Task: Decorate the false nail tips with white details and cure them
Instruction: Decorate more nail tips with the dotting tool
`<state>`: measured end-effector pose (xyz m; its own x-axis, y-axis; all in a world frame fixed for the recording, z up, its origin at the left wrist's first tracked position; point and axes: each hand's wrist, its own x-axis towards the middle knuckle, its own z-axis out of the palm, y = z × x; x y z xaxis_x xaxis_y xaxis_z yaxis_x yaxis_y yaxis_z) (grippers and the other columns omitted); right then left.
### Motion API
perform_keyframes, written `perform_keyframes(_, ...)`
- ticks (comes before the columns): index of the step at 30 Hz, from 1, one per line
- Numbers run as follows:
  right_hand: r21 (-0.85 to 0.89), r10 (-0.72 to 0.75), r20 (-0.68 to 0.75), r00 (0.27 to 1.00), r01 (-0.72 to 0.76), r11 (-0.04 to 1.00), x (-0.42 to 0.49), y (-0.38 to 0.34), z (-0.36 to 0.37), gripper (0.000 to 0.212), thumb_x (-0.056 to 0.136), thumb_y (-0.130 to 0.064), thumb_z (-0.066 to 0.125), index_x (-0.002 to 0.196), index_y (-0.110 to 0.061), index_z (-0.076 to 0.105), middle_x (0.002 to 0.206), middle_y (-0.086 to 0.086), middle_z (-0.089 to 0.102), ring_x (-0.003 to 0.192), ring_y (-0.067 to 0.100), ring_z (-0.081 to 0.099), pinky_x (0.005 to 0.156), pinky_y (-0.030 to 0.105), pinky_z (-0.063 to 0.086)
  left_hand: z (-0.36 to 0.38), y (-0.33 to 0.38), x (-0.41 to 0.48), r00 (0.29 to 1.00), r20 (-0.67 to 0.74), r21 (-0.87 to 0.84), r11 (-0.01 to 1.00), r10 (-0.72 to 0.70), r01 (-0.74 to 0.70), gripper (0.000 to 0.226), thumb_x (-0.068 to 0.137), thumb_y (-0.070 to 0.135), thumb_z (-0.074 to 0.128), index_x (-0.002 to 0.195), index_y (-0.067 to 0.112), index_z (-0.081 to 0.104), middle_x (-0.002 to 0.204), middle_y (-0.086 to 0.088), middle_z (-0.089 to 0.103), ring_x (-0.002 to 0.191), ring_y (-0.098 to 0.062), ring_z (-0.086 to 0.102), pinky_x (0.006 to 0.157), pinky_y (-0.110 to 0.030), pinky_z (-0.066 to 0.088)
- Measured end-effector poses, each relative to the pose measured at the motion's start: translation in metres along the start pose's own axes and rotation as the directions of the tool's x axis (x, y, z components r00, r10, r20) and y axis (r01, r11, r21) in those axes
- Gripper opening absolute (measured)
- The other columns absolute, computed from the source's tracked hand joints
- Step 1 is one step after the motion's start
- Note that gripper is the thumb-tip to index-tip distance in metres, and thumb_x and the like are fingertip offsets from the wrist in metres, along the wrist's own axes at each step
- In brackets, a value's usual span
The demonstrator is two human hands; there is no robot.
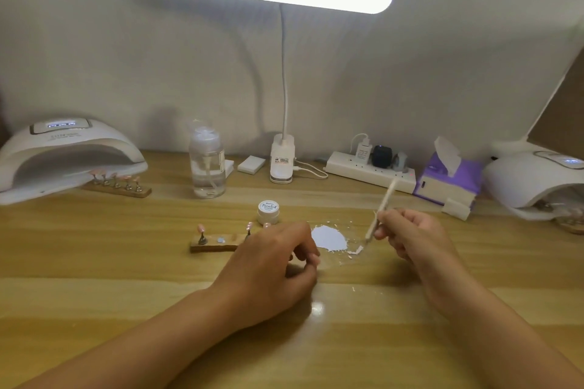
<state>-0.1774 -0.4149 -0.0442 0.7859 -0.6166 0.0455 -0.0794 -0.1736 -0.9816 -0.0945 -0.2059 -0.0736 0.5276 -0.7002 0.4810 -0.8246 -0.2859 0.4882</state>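
Note:
A short wooden stand (pixel 215 245) in the middle of the desk carries pink nail tips (pixel 201 228) on little metal posts. My left hand (pixel 275 265) rests on the desk over the stand's right end. Its fingers are curled, with the thumb against the fingertips, and what lies between them is hidden. My right hand (pixel 410 240) pinches a thin white brush (pixel 380 211). The bristles touch the right edge of a smear of white paint (pixel 327 237) spread on the desk. A small white paint jar (pixel 268 211) stands with its lid on just behind the stand.
A white curing lamp (pixel 63 151) sits at far left, with a second wooden stand of pink tips (pixel 117 185) at its mouth. Another curing lamp (pixel 537 180) is at far right. A clear bottle (pixel 207 164), desk lamp base (pixel 282 161), power strip (pixel 369 172) and tissue pack (pixel 448 180) line the back.

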Motion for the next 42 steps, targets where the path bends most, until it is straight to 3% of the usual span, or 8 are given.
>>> perform_keyframes(5, -0.043, -0.127, -0.082, 0.989, 0.123, 0.991, -0.004, 0.012, 0.015, 0.018, 0.093, -0.018, 0.054, 0.077, -0.011, 0.058, 0.057, -0.001, 0.060, 0.056, 0.006, 0.050, 0.064, 0.032, 0.037, 0.002, -0.005, 0.004, 0.998, 0.025, -0.085, 0.994, -0.063, 0.065, 0.011, 0.088, 0.028, 0.068, 0.091, 0.036, 0.060, 0.089, 0.022, 0.065, 0.076, -0.006, 0.062, 0.065, -0.016, 0.045)
perform_keyframes(9, -0.081, -0.174, -0.034, 0.984, 0.171, 0.982, -0.005, 0.018, 0.020, 0.018, 0.088, -0.019, 0.053, 0.083, -0.003, 0.047, 0.061, 0.007, 0.068, 0.051, 0.005, 0.050, 0.058, 0.032, 0.037, 0.002, -0.006, 0.008, 0.995, 0.047, -0.136, 0.986, -0.090, 0.095, 0.011, 0.088, 0.031, 0.070, 0.098, 0.036, 0.072, 0.093, 0.019, 0.065, 0.065, -0.011, 0.058, 0.066, -0.015, 0.040)
perform_keyframes(13, -0.136, -0.164, 0.013, 0.986, 0.164, 0.977, -0.002, 0.020, 0.021, 0.002, 0.088, -0.013, 0.059, 0.087, -0.011, 0.060, 0.065, 0.000, 0.073, 0.046, 0.002, 0.055, 0.043, 0.014, 0.036, 0.005, -0.004, 0.010, 0.985, 0.096, -0.187, 0.969, -0.146, 0.162, 0.006, 0.087, 0.039, 0.071, 0.092, 0.037, 0.073, 0.093, 0.018, 0.064, 0.064, -0.003, 0.056, 0.068, -0.018, 0.042)
perform_keyframes(17, -0.228, -0.161, 0.104, 0.982, 0.181, 0.957, 0.000, 0.022, 0.023, 0.006, 0.092, -0.018, 0.063, 0.088, -0.017, 0.067, 0.068, -0.006, 0.075, 0.061, 0.001, 0.069, 0.051, 0.014, 0.042, 0.006, -0.003, 0.008, 0.976, 0.120, -0.117, 0.974, -0.182, 0.196, 0.009, 0.087, 0.043, 0.069, 0.093, 0.037, 0.072, 0.094, 0.016, 0.064, 0.067, 0.002, 0.054, 0.070, -0.023, 0.046)
perform_keyframes(22, -0.220, -0.178, 0.062, 0.982, 0.187, 0.957, 0.001, 0.024, 0.020, 0.008, 0.092, -0.019, 0.065, 0.086, -0.017, 0.070, 0.068, -0.006, 0.075, 0.050, -0.006, 0.060, 0.048, 0.008, 0.038, 0.006, -0.001, 0.008, 0.969, 0.122, -0.119, 0.967, -0.213, 0.228, 0.008, 0.086, 0.044, 0.068, 0.093, 0.040, 0.072, 0.095, 0.018, 0.065, 0.065, 0.004, 0.053, 0.073, -0.026, 0.047)
perform_keyframes(28, -0.244, -0.182, 0.082, 0.980, 0.197, 0.949, -0.001, 0.022, 0.022, 0.007, 0.090, -0.022, 0.068, 0.084, -0.022, 0.072, 0.070, -0.008, 0.075, 0.073, 0.002, 0.070, 0.073, 0.029, 0.053, 0.005, -0.001, 0.009, 0.960, 0.125, -0.136, 0.954, -0.251, 0.267, 0.006, 0.086, 0.046, 0.068, 0.090, 0.042, 0.071, 0.095, 0.024, 0.066, 0.074, 0.004, 0.058, 0.076, -0.023, 0.047)
perform_keyframes(39, -0.210, -0.169, 0.111, 0.979, 0.190, 0.959, -0.002, 0.023, 0.022, 0.007, 0.090, -0.022, 0.067, 0.085, -0.023, 0.072, 0.072, -0.007, 0.076, 0.076, 0.008, 0.071, 0.059, 0.030, 0.049, 0.005, 0.000, 0.010, 0.951, 0.118, -0.234, 0.923, -0.284, 0.305, 0.009, 0.088, 0.042, 0.068, 0.089, 0.035, 0.072, 0.096, 0.018, 0.064, 0.061, 0.008, 0.058, 0.064, -0.016, 0.037)
perform_keyframes(42, -0.175, -0.220, 0.086, 0.972, 0.232, 0.957, -0.002, 0.023, 0.022, 0.009, 0.093, -0.019, 0.066, 0.088, -0.022, 0.073, 0.073, -0.006, 0.076, 0.061, -0.001, 0.066, 0.053, 0.015, 0.044, 0.003, 0.001, 0.010, 0.954, 0.116, -0.263, 0.918, -0.277, 0.298, 0.006, 0.089, 0.036, 0.068, 0.091, 0.036, 0.074, 0.090, 0.017, 0.063, 0.069, 0.006, 0.062, 0.067, -0.013, 0.041)
